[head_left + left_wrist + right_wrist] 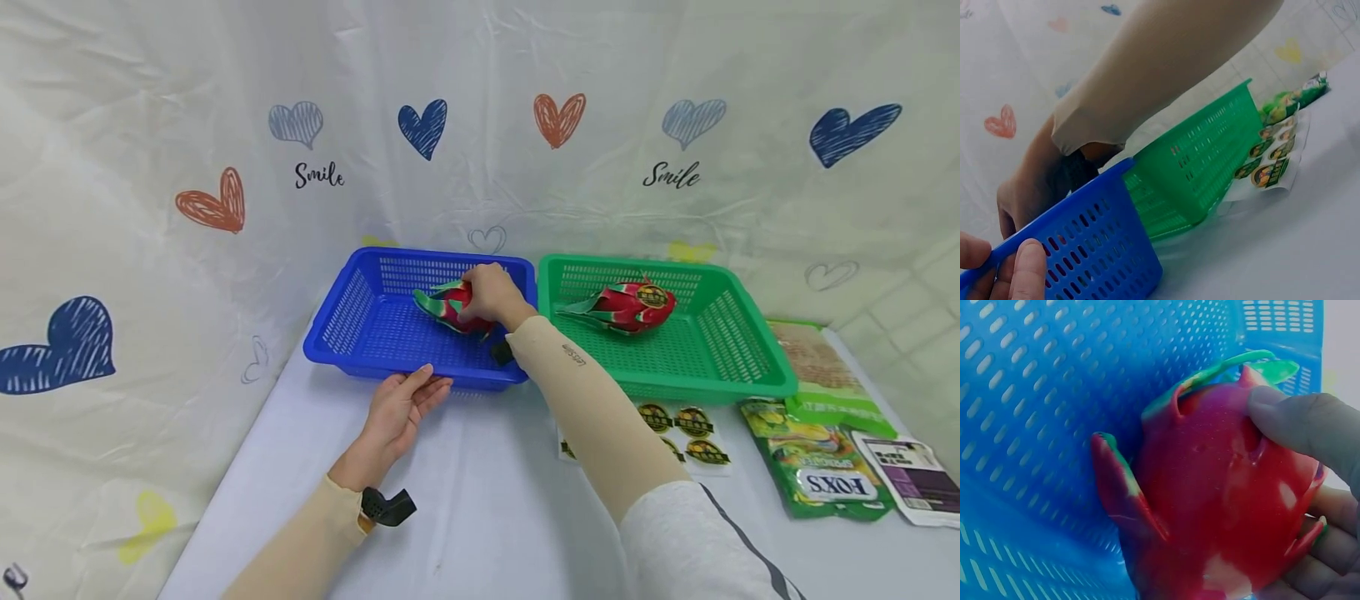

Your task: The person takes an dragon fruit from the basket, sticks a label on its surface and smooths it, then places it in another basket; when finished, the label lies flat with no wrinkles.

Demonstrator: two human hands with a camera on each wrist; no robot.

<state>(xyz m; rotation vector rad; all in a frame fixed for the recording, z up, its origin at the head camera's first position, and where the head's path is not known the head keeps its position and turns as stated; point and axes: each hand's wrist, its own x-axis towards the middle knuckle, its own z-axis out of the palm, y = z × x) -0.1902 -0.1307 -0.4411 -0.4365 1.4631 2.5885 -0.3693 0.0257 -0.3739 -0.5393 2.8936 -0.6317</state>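
Observation:
My right hand (491, 293) reaches into the blue plastic basket (341, 360) and grips a red dragon fruit (1210, 481) with green-tipped scales. In the right wrist view the thumb lies across the fruit's skin and the fingers curl beneath it. My left hand (397, 408) is at the basket's front rim, holding it between thumb and fingers in the left wrist view. Another dragon fruit (626, 308), bearing a round black-and-gold sticker (654, 296), lies in the green basket (757, 385) on the right.
A sheet of round stickers (693, 423) lies before the green basket, partly under my right forearm. Several packages, including a green FOX'S bag (825, 467), lie at the right. A white curtain (480, 200) with printed hearts hangs behind the baskets.

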